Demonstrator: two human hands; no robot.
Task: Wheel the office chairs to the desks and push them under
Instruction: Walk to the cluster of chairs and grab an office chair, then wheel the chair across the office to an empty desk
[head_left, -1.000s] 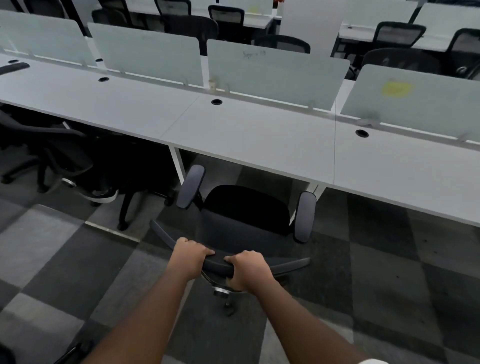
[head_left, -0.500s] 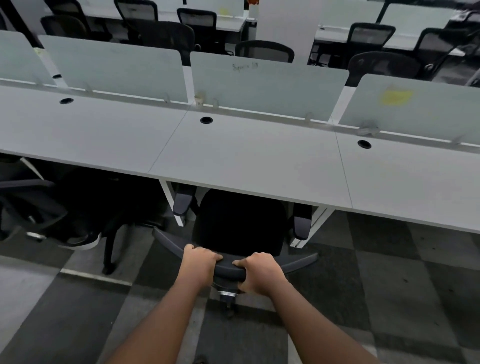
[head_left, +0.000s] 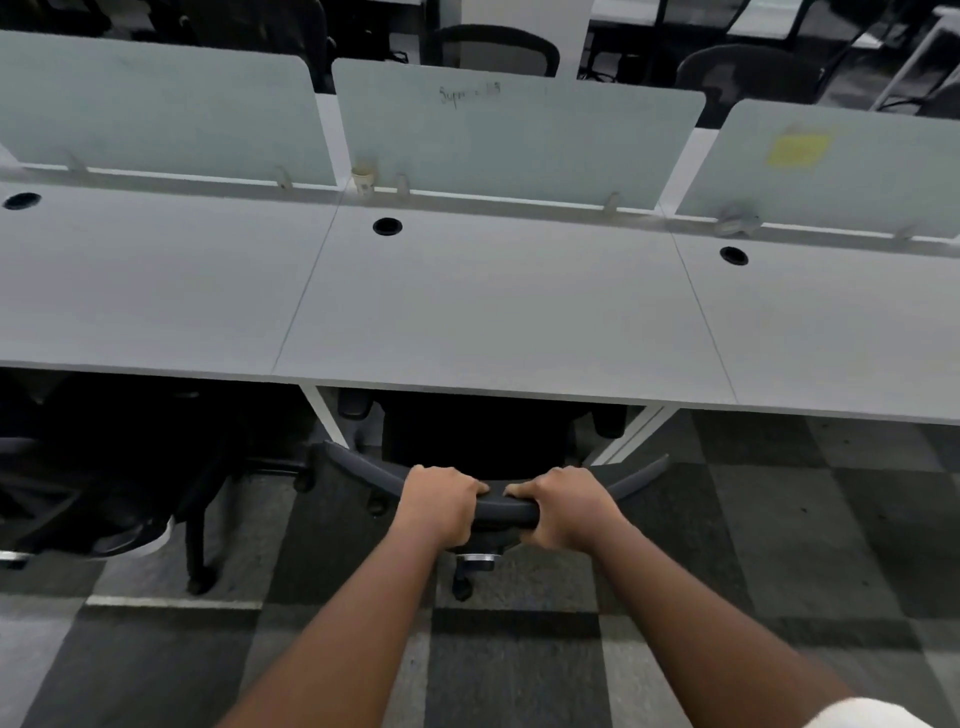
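The left hand (head_left: 441, 506) is wrapping its curled fingers over the top rail of the office chair (head_left: 478, 441), and the right hand (head_left: 566, 506) is gripping the same rail just beside it, knuckles up, with a short stretch of dark rail showing between the two. Ahead of both hands the chair is sitting with its seat and both armrests already under the front edge of the white surface (head_left: 493, 312), between the surface's two white legs; only the curved backrest top and the base below the hands are staying out on the checkered floor (head_left: 779, 545).

The chair is looking like a stiff plastic-and-fabric frame on castors, so it is likely rolling easily and feeling moderately heavy rather than fragile. The top rail is the sensible hold: rigid, wide enough for both hands, and high enough to steer from. The armrests are probably passing close under the surface, though the shadow there is hiding the gap.

Far ahead of the left hand, against the divider panels, a small paper cup (head_left: 362, 179) is standing upright; what is in it cannot be told. To the right, beyond the right hand, a yellow note (head_left: 797, 149) is sticking to a panel.
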